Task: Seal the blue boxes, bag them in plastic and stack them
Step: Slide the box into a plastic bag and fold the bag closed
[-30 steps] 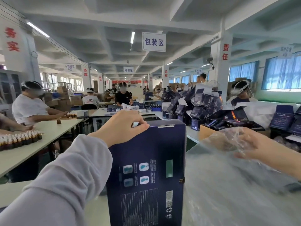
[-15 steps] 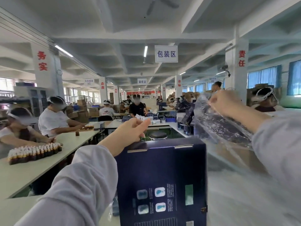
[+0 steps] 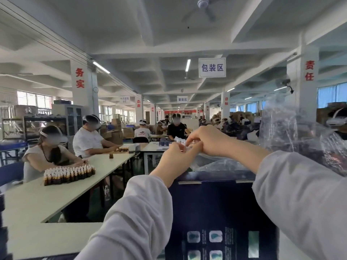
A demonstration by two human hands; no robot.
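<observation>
A dark blue cardboard box [image 3: 216,209] stands upright directly in front of the person, its printed face towards the camera and its top edge level with the forearms; its base runs below the frame. Just above and behind that top edge, the two hands meet. The left hand [image 3: 175,159], reaching out of a pale grey sleeve [image 3: 135,222], has its fingertips drawn together on the edge of a crinkled clear plastic bag [image 3: 281,132]. The right hand [image 3: 211,141] curls over from the right and pinches the same edge, its fingers touching those of the left. The rest of the bag billows up and away to the right, partly lying over the box top. A pale table [image 3: 47,239] stretches off to the left, carrying a tight cluster of small brown bottles [image 3: 69,174] in front of two seated workers [image 3: 88,139]. More workers sit further back, and a white hanging sign [image 3: 212,67] with blue characters hangs from the ceiling.
</observation>
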